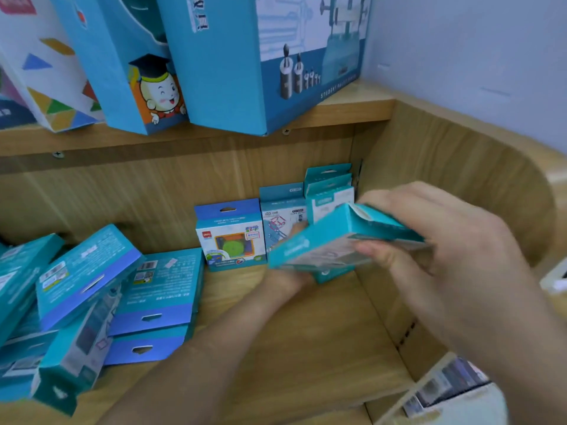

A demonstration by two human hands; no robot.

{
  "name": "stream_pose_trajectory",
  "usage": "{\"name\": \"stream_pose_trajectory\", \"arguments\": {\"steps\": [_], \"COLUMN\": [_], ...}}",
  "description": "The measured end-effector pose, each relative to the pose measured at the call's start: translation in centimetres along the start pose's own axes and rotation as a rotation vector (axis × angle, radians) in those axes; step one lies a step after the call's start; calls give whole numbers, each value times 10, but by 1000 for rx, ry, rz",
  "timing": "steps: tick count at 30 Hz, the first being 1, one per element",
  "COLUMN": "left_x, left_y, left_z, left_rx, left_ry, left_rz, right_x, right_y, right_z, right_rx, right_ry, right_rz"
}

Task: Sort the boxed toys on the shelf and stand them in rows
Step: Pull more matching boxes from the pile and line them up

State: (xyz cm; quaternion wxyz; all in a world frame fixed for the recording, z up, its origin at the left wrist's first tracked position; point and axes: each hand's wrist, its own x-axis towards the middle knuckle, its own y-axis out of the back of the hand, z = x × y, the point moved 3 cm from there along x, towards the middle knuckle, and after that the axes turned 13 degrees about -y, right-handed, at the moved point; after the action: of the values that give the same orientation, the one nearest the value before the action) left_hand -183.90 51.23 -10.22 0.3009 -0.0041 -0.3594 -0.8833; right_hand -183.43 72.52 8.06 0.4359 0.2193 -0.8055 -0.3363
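Both hands hold a teal toy box (331,237), tilted flat in the air near the shelf's back right corner. My right hand (435,240) grips its right end from above. My left hand (291,279) is under the box, mostly hidden by it. Behind it stand a blue toy box with a green disc (230,237), a teal-and-white box (280,216) and a few teal boxes (329,188) in a row against the back panel. A loose pile of blue and teal boxes (101,296) lies at the left of the wooden shelf (306,332).
The upper shelf (346,113) carries large blue boxes (260,56) and a white box with coloured triangles (46,72). A wooden side panel (445,167) closes the shelf on the right. Another box (445,384) lies at the lower right.
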Motion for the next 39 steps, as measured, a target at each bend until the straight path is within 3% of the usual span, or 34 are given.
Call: {"name": "stream_pose_trajectory", "arguments": {"steps": [2, 5, 10, 12, 16, 21, 28, 30, 32, 34, 36, 37, 39], "left_x": [7, 18, 29, 29, 30, 39, 43, 40, 27, 9, -17, -28, -41], "left_y": [7, 18, 26, 33, 41, 36, 31, 36, 48, 58, 49, 40, 20], "left_z": [8, 23, 33, 40, 59, 62, 52, 55, 62, 58, 55, 54, 51], "left_rx": [-15, 215, 595, 696, 653, 944, 1020, 920, 614, 32, -567, -698, -557], "left_ry": [-120, -304, -322, -370, -550, -549, -589, -542, -533, -409, -203, -145, -176], "left_rz": [90, 133, 28, 83, 278, 107, 207, 171, 265, 320, 123, 29, -48], "right_x": [-5, -7, -4, -3, 1, 2, -9, -8, -9, -10, -9, -8, -7], "right_y": [-2, -28, -56, -58, -65, -89, -108, -108, -109, -111, -113, -114, -115], "right_z": [9, 20, 31, 32, 35, 51, 59, 61, 62, 64, 66, 66, 67], "right_rx": [-203, -364, -344, -355, -352, -172, 77, 102, 122, 147, 173, 187, 198], "right_ry": [-32, -85, -154, -172, -188, -239, -281, -280, -275, -279, -289, -292, -287], "right_rz": [-36, -217, -338, -323, -327, -176, 23, 28, 30, 39, 57, 68, 103]}}
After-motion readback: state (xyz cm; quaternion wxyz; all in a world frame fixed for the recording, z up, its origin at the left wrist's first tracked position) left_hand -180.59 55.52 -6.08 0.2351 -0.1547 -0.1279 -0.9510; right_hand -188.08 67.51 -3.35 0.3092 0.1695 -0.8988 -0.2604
